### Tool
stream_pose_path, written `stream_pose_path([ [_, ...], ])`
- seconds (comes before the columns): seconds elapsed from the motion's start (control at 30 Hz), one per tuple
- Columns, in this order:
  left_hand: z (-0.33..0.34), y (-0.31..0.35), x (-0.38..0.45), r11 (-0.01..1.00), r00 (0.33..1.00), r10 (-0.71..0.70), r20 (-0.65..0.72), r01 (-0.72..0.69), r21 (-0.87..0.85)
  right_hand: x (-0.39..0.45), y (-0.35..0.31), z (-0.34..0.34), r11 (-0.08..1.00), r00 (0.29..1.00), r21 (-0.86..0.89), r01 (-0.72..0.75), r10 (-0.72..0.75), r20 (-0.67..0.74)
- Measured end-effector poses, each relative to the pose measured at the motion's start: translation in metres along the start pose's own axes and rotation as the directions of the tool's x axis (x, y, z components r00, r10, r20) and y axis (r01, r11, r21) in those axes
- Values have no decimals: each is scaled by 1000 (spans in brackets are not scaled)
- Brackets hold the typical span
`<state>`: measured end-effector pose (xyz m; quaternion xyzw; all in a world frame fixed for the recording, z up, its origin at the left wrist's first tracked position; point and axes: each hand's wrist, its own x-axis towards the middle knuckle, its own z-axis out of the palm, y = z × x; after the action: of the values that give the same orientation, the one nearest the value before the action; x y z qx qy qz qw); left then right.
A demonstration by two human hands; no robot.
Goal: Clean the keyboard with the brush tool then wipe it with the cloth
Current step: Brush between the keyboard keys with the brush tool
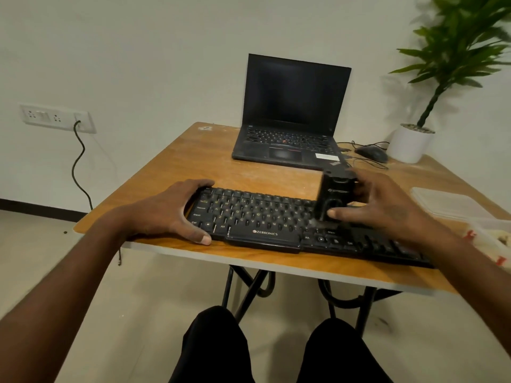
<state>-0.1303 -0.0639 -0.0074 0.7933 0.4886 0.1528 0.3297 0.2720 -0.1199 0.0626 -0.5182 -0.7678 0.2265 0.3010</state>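
While upright on keyboard point(262, 217), brush tool point(336, 194) in pinch of right grip point(387, 208) (left grip point(168, 211) clasping keyboard).

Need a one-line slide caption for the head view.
Head view: left hand grips the keyboard while right hand holds the brush tool over its keys.

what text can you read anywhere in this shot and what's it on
"ZEBRONICS": front middle of the keyboard
"Ctrl", "Alt": its bottom-row keys; other key legends too small
Logo on the brush tool: blurred, unreadable
White sticker on the laptop: too small
Red print on the plastic box: blurred
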Motion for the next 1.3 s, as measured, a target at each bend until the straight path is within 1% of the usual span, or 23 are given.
stream_pose_path([
  [0.07,0,-1,1,1000,1000,-2,4,2,-11,-9,9,-14,1000,1000,-8,-12,12,-28],
  [0.13,0,0,1,1000,1000,-1,4,1,-23,-9,10,-12,1000,999,18,-14,14,-31],
  [0.23,0,-3,0,999,1000,-13,2,13,-38,0,2,5,999,1000,39,9,-9,-2],
  [0.3,1,-5,0,999,1000,-13,-4,13,-52,1,0,4,999,1000,34,16,-16,20],
  [0.4,1,-9,2,998,1000,-1,-16,0,-56,-12,17,-24,999,999,-1,-43,43,9],
  [0.53,-1,-20,11,999,1000,19,-23,-20,-35,-46,48,-70,985,985,-58,-164,160,-70],
  [0.67,-2,-30,18,999,999,31,-40,-32,-28,-63,63,-94,971,975,-138,-196,177,-137],
  [0.73,-2,-37,19,999,998,29,-59,-32,-40,-67,65,-98,971,972,-124,-202,184,-145],
  [0.9,-2,-46,25,996,992,75,-102,-80,-47,-78,66,-97,978,976,-97,-186,172,-137],
  [1.1,-1,-46,26,997,992,68,-106,-72,-39,-83,63,-85,985,972,-27,-173,167,-163],
  [1.2,-1,-47,26,995,992,89,-89,-93,-40,-66,52,-62,991,982,-2,-137,135,-128],
  [1.3,-1,-41,22,997,996,66,-60,-69,-36,-54,44,-48,995,990,4,-104,104,-91],
])
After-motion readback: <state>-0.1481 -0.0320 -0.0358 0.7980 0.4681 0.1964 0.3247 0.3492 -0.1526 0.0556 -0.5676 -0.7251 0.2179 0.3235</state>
